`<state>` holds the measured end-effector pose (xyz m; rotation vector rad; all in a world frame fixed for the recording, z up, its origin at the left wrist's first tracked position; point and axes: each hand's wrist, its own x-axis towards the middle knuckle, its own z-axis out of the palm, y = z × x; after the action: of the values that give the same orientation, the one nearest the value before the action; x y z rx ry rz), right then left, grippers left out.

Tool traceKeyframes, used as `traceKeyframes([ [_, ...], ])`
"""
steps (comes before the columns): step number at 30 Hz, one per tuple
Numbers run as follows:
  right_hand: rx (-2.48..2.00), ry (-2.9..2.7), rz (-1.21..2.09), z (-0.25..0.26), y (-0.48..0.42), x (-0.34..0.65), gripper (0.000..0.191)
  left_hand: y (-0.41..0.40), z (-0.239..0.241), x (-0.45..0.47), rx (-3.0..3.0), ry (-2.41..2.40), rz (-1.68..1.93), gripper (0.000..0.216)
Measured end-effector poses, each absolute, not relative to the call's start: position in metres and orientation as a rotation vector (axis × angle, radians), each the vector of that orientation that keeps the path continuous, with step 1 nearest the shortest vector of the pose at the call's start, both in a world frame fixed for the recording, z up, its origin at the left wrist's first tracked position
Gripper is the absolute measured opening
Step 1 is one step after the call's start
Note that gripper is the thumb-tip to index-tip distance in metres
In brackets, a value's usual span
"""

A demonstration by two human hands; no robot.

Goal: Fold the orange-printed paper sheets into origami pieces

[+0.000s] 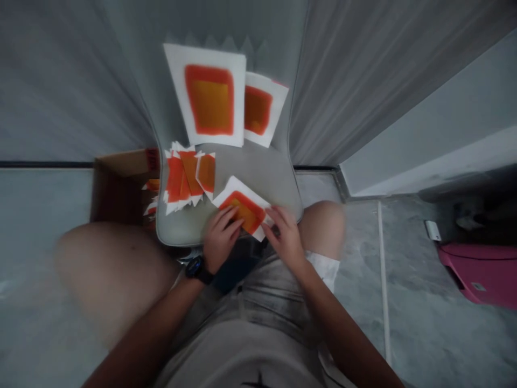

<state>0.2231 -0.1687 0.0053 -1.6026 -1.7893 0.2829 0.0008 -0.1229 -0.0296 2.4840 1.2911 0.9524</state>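
A white sheet of joss paper [247, 215], printed with an orange-red square around a gold-brown middle, lies turned cornerwise at the near edge of a grey chair seat [258, 161]. My left hand [222, 237], with a dark watch at the wrist, has its fingers and thumb closed over the sheet's left part. On the right corner, my right hand [285, 234] pinches the paper between thumb and fingers. Several folded joss papers [186, 175] with pointed ends lie overlapping at the seat's left. Behind them lean a large stack of joss paper [214, 97] and a second stack [260, 108].
Left of the chair, an open cardboard box [121, 161] holds more orange and white folded pieces. My bare knees flank the seat. Grey curtains [355, 70] hang behind. To the right are a pink plastic object [480, 269] and a small white item [433, 230] on the floor.
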Motion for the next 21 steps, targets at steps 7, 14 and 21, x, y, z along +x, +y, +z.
traceKeyframes([
  [7, -1.708, -1.362, 0.502, -0.012, -0.172, 0.235, 0.05, -0.122, -0.026, 0.005, 2.567, 1.259, 0.892, 0.032],
  [14, -1.743, -1.398, 0.472, -0.006, -0.163, 0.232, 0.037, -0.124, -0.025, 0.007, 2.598, 1.251, 0.851, 0.035],
  [21, -1.741, -1.67, 0.438, -0.002, -0.12, 0.259, 0.045, -0.119, -0.013, 0.006, 2.597, 1.256, 0.802, 0.027],
])
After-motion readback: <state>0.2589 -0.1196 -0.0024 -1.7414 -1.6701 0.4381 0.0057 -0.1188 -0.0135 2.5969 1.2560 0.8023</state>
